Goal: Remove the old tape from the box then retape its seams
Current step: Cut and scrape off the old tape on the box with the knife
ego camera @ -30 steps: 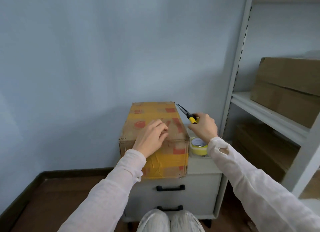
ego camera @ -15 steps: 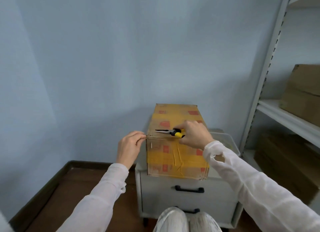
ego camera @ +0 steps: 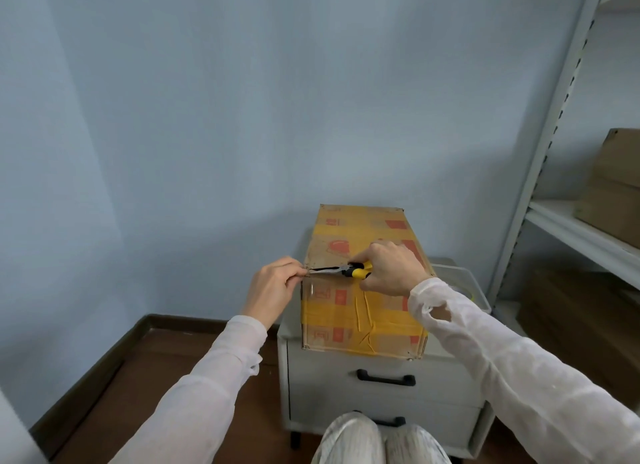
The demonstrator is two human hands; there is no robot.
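Right hand grips pliers, nose now brought to box near-left top corner. Left hand, off the lid, pinches there, prob. old tape edge. Peel looks abt to start.

We are looking at a soft, even, cool light that is washing over the blue wall, and a broad, faint shadow is spreading across it behind and to the left of the box. The yellow tape on the box's near face is giving off only a mild sheen, while the floor is sitting in dimmer light. The wide lens is making the shelf upright lean steeply at the right edge, and we are finding fine detail slightly soft throughout, most of all on the sleeves stretching into the bottom corners.
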